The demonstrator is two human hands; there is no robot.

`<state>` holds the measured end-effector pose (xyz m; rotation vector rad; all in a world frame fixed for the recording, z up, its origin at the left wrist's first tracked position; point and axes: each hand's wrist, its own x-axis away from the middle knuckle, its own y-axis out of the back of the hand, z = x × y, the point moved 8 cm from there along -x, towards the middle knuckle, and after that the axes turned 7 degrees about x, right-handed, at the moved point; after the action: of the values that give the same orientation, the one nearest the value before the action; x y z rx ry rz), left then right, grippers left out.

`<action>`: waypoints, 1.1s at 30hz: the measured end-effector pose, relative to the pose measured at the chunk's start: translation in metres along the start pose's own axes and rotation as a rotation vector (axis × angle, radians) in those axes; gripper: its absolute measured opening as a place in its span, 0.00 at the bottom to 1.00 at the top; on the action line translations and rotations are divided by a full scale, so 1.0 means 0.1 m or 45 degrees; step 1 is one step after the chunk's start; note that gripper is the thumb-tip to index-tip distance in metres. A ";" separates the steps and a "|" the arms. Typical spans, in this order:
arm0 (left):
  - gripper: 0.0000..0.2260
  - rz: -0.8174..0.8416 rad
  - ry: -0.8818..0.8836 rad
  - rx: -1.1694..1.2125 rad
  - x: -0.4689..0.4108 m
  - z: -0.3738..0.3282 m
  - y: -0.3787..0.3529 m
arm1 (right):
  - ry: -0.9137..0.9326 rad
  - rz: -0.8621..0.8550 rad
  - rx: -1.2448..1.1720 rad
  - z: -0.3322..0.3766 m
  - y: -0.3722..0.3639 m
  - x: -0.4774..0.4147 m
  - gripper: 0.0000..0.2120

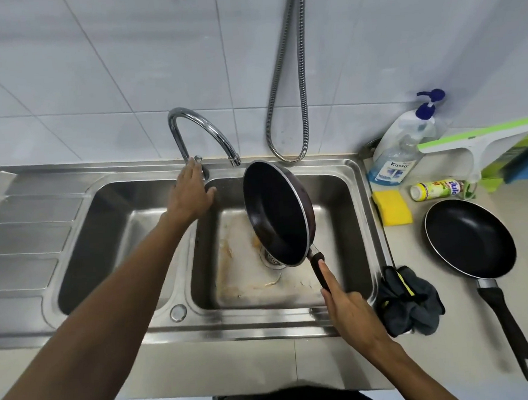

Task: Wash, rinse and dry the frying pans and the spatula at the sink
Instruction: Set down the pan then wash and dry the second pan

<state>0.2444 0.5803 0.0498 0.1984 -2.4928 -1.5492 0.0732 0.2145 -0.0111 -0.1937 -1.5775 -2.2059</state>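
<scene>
- Two pans: one pan [277, 213] tilted over the sink [343, 191], right hand [352, 312] grip closed on its handle [319, 269]; second pan [470, 238] on the surface.
- Left hand [190, 192] rests open on the tap lever [200, 160], no water visible.
- Judgement: open the tap gently, keep the pan under the spout [234, 159].

White tiled wall [97, 64] — pale countertop [453, 336], metal hose [282, 83].
</scene>
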 end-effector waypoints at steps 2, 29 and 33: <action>0.36 0.065 -0.019 -0.114 -0.14 0.04 -0.05 | 0.008 0.012 -0.003 -0.01 0.03 -0.06 0.33; 0.38 0.093 0.092 -0.004 0.33 0.54 -0.58 | -0.079 0.207 -1.026 0.03 -0.07 -0.37 0.26; 0.38 0.188 0.084 0.067 0.35 0.58 -0.65 | -0.112 0.231 -1.069 0.05 -0.13 -0.36 0.26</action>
<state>0.1975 0.5949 -0.0301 0.0703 -2.4390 -1.3975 0.0999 0.2315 -0.0331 -0.6466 -0.5434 -2.5890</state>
